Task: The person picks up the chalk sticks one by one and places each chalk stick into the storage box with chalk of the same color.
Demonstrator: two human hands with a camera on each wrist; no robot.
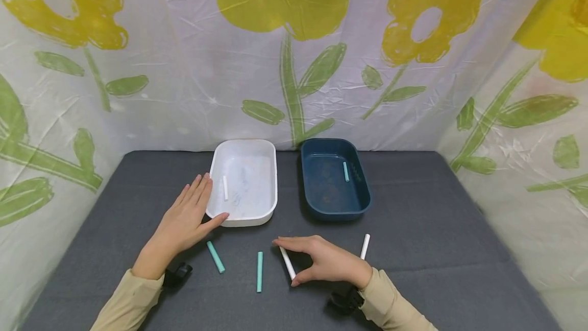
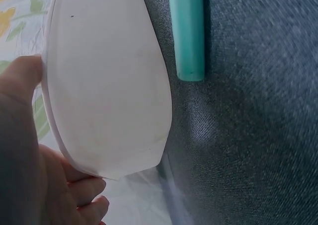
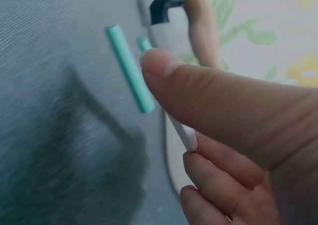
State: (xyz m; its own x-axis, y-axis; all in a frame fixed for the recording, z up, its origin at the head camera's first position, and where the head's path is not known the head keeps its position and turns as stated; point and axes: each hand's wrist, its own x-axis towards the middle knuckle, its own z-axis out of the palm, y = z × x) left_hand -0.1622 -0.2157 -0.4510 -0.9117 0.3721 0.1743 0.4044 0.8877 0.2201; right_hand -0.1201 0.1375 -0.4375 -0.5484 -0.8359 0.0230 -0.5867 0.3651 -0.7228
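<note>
My right hand (image 1: 323, 259) pinches a white chalk stick (image 1: 287, 263) lengthwise, with the thumb at its near end and fingertips at its far end. In the right wrist view the thumb covers part of this white chalk (image 3: 185, 133). With fingers straight, my left hand (image 1: 184, 221) rests against the white tray (image 1: 243, 220), fingers along its left side and thumb on the front rim. A white chalk stick (image 1: 225, 188) lies inside that tray. Between the hands, two green chalk sticks lie on the cloth: a slanted one (image 1: 216, 257) and a straighter one (image 1: 260, 272).
Right of the white tray stands a dark blue tray (image 1: 337, 215) holding a green chalk stick (image 1: 346, 171). Another white chalk stick (image 1: 365, 246) lies behind the right wrist, partly hidden. Grey cloth (image 1: 427, 249) covers the table, and a flower-printed curtain (image 1: 184, 91) hangs behind it.
</note>
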